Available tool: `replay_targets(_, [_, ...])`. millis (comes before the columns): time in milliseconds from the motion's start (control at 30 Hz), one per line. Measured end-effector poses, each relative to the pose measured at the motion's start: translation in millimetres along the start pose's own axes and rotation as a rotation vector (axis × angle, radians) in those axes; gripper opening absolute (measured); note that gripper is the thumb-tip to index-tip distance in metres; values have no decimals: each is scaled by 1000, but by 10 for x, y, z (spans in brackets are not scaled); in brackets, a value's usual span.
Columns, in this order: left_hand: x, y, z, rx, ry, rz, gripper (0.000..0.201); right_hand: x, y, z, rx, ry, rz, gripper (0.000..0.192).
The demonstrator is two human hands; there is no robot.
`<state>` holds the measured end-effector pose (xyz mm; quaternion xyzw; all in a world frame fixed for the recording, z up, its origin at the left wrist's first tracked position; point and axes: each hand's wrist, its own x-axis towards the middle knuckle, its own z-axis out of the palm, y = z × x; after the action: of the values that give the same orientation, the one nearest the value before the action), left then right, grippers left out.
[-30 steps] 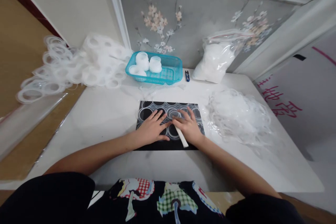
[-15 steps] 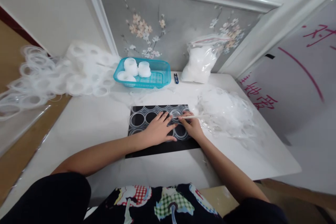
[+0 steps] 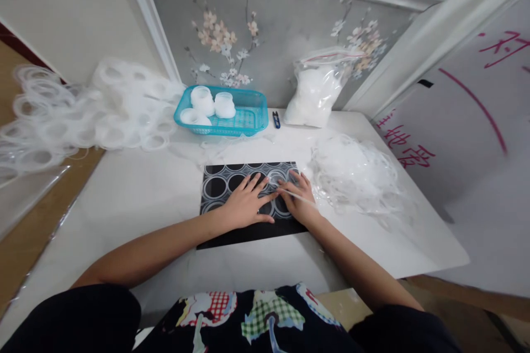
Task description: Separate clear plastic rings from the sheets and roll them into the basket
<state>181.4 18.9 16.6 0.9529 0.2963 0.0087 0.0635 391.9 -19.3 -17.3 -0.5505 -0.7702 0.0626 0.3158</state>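
Observation:
A black sheet (image 3: 215, 234) with rows of clear rings lies on the table. My left hand (image 3: 246, 205) rests flat on it, fingers spread over the rings. On the sheet's right part is my right hand (image 3: 298, 201), its outer fingers stretched out beside a clear ring (image 3: 275, 176). A thin white stick (image 3: 304, 198) is held at my right fingers and slants back over the hand; the exact grip is hard to see. The fingertips of both hands come close together near the middle of the sheet.
A blue basket (image 3: 250, 131) with several white ring stacks (image 3: 202, 100) stands at the back, near small blue snips (image 3: 276, 119) and a bag of white material (image 3: 312, 96). Clear ringed scraps (image 3: 356, 176) lie right; perforated white sheets (image 3: 124, 110) are piled left.
The stick has swung from nearly level to slanting down over my right hand, whose fingers have spread out. My left hand stays flat on the sheet. The view has shifted slightly.

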Motion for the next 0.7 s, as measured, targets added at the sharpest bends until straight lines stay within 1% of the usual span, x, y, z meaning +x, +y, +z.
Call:
replay_targets(67, [-4, -6, 14, -2, 14, 9, 75, -12, -42, -14, -134, -40, -146, 18])
replay_targets(100, [-8, -7, 20, -4, 22, 13, 75, 24, -34, -40, -172, -66, -196, 19])
replay_targets(133, [-11, -8, 23, -7, 33, 16, 75, 92, 0, -82, -194, -77, -216, 19])
replay_targets(167, [-14, -8, 24, -10, 44, 17, 75, 186, 60, -141, -210, -52, -194, 19])
replay_targets(200, [-17, -9, 21, -12, 55, 18, 75, 297, 143, -213, -221, -5, -136, 19])
replay_targets(233, [-18, -11, 15, -11, 63, 19, 74, 409, 239, -293, -238, 111, -36, 19])
replay_targets(300, [-12, -16, -10, -1, 68, 28, 72, 572, 425, -440, -264, 444, 262, 23])
replay_targets(333, [-3, -18, -27, 7, 67, 39, 72, 599, 491, -489, -253, 504, 327, 23])
replay_targets(367, [12, -17, -46, 13, 63, 56, 72, 584, 529, -513, -232, 490, 330, 22])
replay_targets(400, [35, -13, -65, 18, 59, 72, 73, 532, 540, -509, -189, 436, 310, 23])
replay_targets(467, [104, 12, -96, 20, 46, 96, 77, 359, 499, -437, -52, 260, 246, 25])
replay_targets(533, [201, 60, -110, 13, 34, 101, 77, 178, 434, -332, 106, 143, 256, 29])
replay_targets(600, [307, 123, -103, 7, 19, 95, 74, 60, 397, -255, 225, 109, 322, 32])
replay_targets(700, [431, 211, -66, 6, -1, 86, 73, 18, 418, -225, 298, 109, 377, 34])
